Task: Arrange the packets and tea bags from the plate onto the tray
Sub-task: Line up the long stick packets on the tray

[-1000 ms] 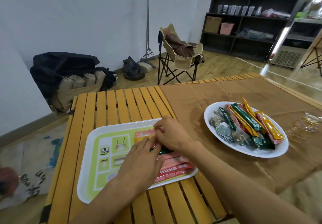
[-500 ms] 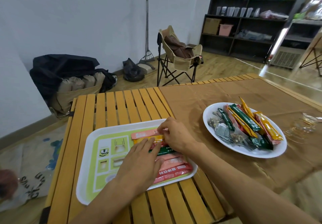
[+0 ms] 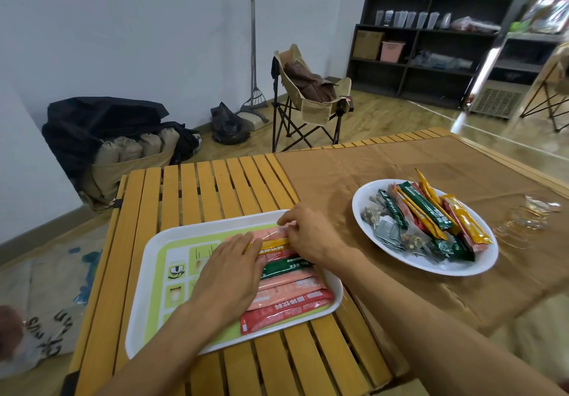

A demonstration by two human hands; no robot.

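On the slatted wooden worktop [image 3: 215,186], at its left side, sits a white tray [image 3: 147,272] with a green printed face. Across the tray's right half lies a row of stick packets [image 3: 292,291], pink, green and red, side by side. Over their left ends the left hand [image 3: 228,275] rests flat, fingers straight, its grip open. Just beyond, the right hand [image 3: 311,234] pinches the far pink packet [image 3: 271,233] at the tray's back rim, with a yellow packet [image 3: 274,245] just under it. Farther right, on brown paper [image 3: 354,161], a white plate [image 3: 431,268] holds more packets and tea bags [image 3: 385,229] in a heap.
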